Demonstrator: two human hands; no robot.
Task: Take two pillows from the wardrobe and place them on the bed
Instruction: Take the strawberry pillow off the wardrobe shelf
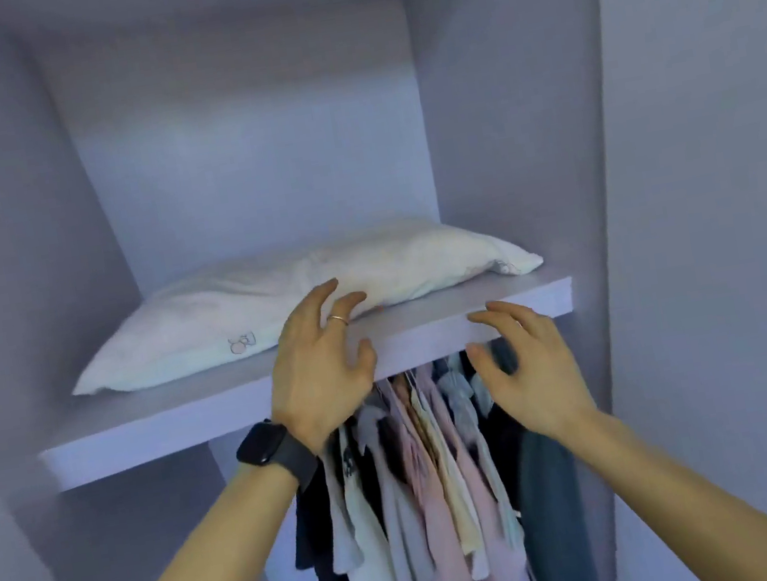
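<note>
One white pillow lies flat on the upper wardrobe shelf, its long side facing me. My left hand, with a ring and a dark wristwatch, is raised over the shelf's front edge with fingers spread, its fingertips at the pillow's near edge; whether they touch it I cannot tell. My right hand hovers open just below and in front of the shelf edge, to the right, holding nothing. No second pillow and no bed are in view.
Below the shelf, several garments in pale pink, cream, grey and dark tones hang close together. The wardrobe's side walls close the compartment in left and right, with tall open space above the pillow.
</note>
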